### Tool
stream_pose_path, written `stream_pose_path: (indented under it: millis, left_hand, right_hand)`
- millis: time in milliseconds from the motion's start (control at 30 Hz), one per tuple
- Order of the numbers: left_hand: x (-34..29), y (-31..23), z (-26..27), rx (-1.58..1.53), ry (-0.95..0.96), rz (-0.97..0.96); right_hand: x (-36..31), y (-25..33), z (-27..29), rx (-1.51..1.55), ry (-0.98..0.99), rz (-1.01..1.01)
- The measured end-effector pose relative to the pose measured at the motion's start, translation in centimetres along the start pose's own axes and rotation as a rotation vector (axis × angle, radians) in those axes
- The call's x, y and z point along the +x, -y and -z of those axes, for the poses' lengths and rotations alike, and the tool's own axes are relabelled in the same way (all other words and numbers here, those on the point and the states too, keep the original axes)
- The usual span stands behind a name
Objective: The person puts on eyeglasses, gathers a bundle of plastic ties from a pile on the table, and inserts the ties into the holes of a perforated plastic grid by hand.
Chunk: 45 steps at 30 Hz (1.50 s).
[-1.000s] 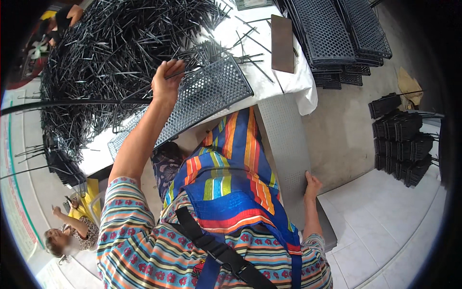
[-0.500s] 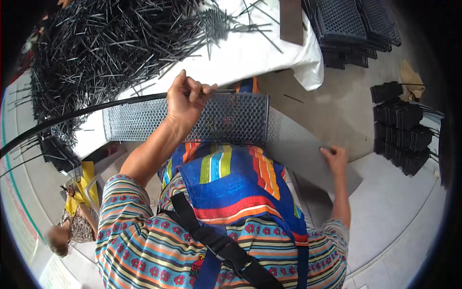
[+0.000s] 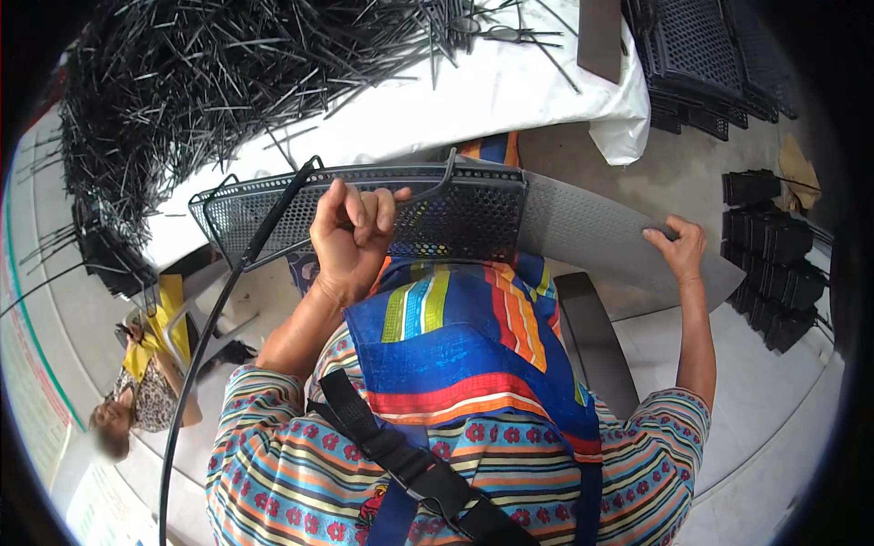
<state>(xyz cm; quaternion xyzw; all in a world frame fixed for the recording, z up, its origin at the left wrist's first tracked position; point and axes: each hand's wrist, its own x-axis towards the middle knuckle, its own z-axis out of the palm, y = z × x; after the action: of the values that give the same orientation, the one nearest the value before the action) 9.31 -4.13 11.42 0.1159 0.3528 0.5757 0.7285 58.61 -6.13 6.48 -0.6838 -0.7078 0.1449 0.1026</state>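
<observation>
A black perforated panel (image 3: 273,211) with a raised rim and bent wire pieces along it lies across my lap, on my blue striped apron (image 3: 437,328). In front of it my left hand (image 3: 350,241) is closed around a thin black rod (image 3: 430,193), which bends upward at the panel's right part. From the panel's right end runs a long grey perforated sheet (image 3: 592,218). My right hand (image 3: 683,250) pinches this sheet near its outer end, thumb on top. A long black strip (image 3: 205,341) curves down on the left; where it joins the panel is unclear.
A large heap of short black strips (image 3: 237,82) covers the white sheeting (image 3: 510,91) ahead. Black perforated panels (image 3: 696,55) are stacked at the far right, with bundled black pieces (image 3: 769,237) below. At the left, another person (image 3: 141,391) sits near a yellow cloth (image 3: 168,318).
The panel has tilted, and bent wire pieces now show on it. The long black strip swung from leftward to downward. My right hand moved up and right with the grey sheet.
</observation>
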Motion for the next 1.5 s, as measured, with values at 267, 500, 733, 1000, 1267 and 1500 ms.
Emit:
stream_pose_path:
  millis: [267, 500, 733, 1000, 1267, 1500]
  left_hand:
    - [0.4, 0.9, -0.1, 0.098, 0.022, -0.012]
    - [-0.3, 0.7, -1.1, 0.084, 0.098, -0.026]
    - [-1.6, 1.1, 1.3, 0.056, 0.141, -0.073]
    - [-0.5, 0.5, 0.5, 0.021, 0.082, -0.005]
    - [-0.7, -0.5, 0.0, 0.037, 0.039, 0.018]
    - [-0.4, -0.6, -0.1, 0.033, 0.066, 0.027]
  right_hand:
    - [2.8, 2.8, -1.9, 0.062, 0.03, -0.056]
    - [1.3, 12.1, -6.2, 0.158, 0.145, -0.008]
    - [6.0, 15.5, -7.4, 0.147, 0.217, 0.093]
    - [8.3, 18.3, -9.8, 0.165, 0.268, 0.05]
    - [6.0, 11.7, -7.1, -0.158, -0.249, 0.1]
    - [-0.2, 0.4, -12.1, 0.829, -0.294, -0.894]
